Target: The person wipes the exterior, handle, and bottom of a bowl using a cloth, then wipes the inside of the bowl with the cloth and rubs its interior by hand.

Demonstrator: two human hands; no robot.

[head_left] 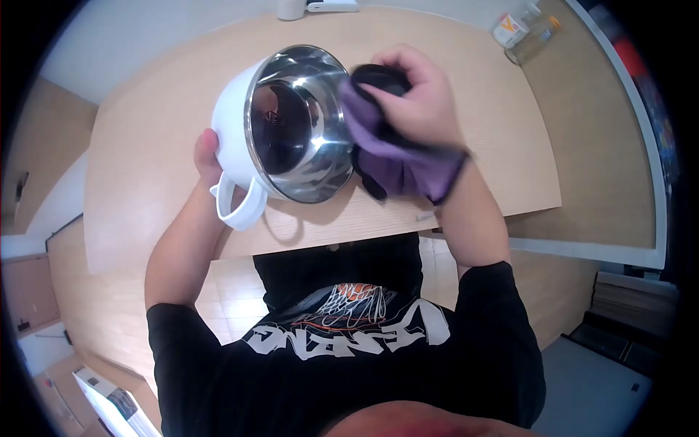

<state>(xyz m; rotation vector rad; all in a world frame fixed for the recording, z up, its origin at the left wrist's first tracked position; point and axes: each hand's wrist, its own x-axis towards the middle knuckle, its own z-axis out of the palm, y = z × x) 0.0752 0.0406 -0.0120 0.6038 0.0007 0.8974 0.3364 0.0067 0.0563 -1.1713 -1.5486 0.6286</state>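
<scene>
A white pot (234, 124) with a shiny steel inside is tipped on its side, its mouth facing right. One loop handle (244, 211) sticks out toward me. Dark reflections show on the inner bottom. My left hand (208, 156) is closed against the pot's left side; most of its fingers are hidden behind it. Just right of the rim, my right hand (419, 98) grips a purple cloth (400, 167) with black edging. The cloth hangs bunched below the fingers, and the hand is slightly blurred.
Both hands work over a light wooden table (175, 80). At its far right stand a labelled bottle (511, 30) and a glass bottle (535, 45) with an orange cap. A pale cup (290, 9) sits at the far edge. A raised panel (593, 124) borders the right side.
</scene>
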